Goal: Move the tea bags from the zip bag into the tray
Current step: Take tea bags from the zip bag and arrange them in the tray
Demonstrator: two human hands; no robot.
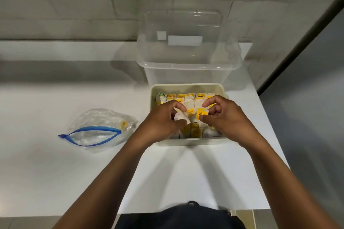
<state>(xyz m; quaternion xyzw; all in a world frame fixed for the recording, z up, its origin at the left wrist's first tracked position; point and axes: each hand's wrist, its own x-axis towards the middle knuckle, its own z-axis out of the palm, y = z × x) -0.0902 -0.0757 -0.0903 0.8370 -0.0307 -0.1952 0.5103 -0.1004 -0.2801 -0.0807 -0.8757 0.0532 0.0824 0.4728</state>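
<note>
A cream tray (188, 86) stands on the white table, packed with several white tea bags with yellow tags (188, 98) in rows. Both hands hover over its near half. My left hand (163, 119) pinches a white tea bag (181, 117) between thumb and fingers. My right hand (223, 117) pinches a yellow tag (202, 113) of a tea bag with curled fingers. The clear zip bag (98, 128) with a blue zipper lies open on the table to the left, with one yellow tag visible inside.
A clear plastic container (188, 65) stands just behind the tray, near the brick wall. The table's right edge (268, 117) runs close beside the tray, with a grey floor beyond. The table's near edge lies by my body.
</note>
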